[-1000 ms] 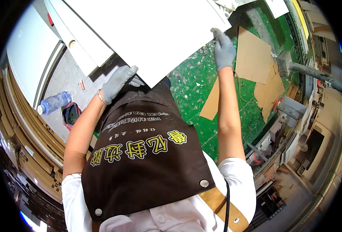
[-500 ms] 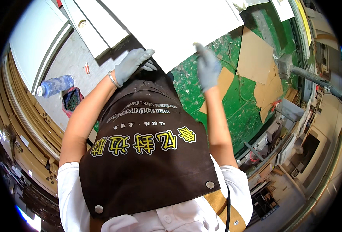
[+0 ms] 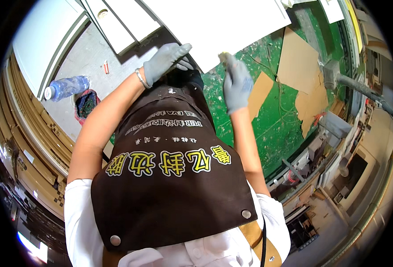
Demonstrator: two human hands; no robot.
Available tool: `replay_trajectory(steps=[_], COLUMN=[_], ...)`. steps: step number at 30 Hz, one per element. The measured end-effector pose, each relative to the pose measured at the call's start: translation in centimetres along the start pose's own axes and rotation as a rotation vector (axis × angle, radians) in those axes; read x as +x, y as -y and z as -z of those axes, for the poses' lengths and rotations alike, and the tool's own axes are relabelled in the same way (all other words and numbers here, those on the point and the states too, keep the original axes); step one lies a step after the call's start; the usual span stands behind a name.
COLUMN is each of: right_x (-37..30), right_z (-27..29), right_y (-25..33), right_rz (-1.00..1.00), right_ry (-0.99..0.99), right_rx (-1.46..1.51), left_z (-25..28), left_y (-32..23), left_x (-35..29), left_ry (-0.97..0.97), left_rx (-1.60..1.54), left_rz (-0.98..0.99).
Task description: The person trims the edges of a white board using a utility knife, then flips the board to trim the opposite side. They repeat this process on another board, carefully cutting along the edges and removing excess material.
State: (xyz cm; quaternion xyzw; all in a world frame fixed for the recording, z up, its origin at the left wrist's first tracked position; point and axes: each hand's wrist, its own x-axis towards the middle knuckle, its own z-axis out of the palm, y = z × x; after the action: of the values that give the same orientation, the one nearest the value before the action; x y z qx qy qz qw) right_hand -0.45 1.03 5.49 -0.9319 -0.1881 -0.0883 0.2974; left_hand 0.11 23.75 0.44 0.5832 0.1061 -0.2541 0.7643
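Observation:
A large white panel [image 3: 223,26] reaches in from the top, one corner pointing toward me. My left hand [image 3: 165,64], in a grey glove, grips its left edge near that corner, with the thumb side on the rim and other fingers lower down. On the corner's other side, my right hand [image 3: 238,84], gloved too, is closed at the panel's right edge. A small yellowish-brown thing [image 3: 223,55] shows at its fingertips; its kind is too small to tell. My dark brown apron [image 3: 174,196] lies below both hands.
Further white boards [image 3: 121,26] stand to the left of the panel. A blue-tinted bottle [image 3: 67,88], a small red-and-white object [image 3: 106,67] and a dark bag with a red rim [image 3: 86,106] lie on the floor. Cardboard sheets [image 3: 298,62] cover part of the green floor at right.
The panel and surroundings sit slightly higher and further right in view. My left hand keeps its hold on the edge, while my right hand stays closed along the right edge.

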Motion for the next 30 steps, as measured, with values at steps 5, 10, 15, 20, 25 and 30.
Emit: replay_trajectory(steps=[5,10,15,20,25,30], right_x=[-2.6,-6.8,-3.5,-2.3,2.3,9.5], right_z=[-2.5,-4.1,-1.9,-2.0,-1.6,0.8], right_y=[1.6,4.5,2.4,1.8,-5.5,-16.1], right_rz=[0.036,0.138,0.039,-0.032,-0.04,-0.099], right_ry=[0.091,0.195,0.041,0.102,-0.063,-0.23], right_rx=[-0.126,0.243,0.062,-0.067,-0.151,-0.231], left_z=[-0.4,0.8,-1.6,-3.2,-3.2,-2.4], left_y=[-1.2,0.7,-1.1,-0.9,-1.2,-0.4], left_x=[-0.7,0.0,-1.7,-1.2,-1.2,-1.2], left_ry=[-0.011,0.012,-0.042,-0.072,-0.061,-0.036], left_rx=[0.183,0.366,-0.116,0.109,0.042,0.188], left_rz=[-0.156,-0.217,-0.084,-0.092,0.004,-0.068])
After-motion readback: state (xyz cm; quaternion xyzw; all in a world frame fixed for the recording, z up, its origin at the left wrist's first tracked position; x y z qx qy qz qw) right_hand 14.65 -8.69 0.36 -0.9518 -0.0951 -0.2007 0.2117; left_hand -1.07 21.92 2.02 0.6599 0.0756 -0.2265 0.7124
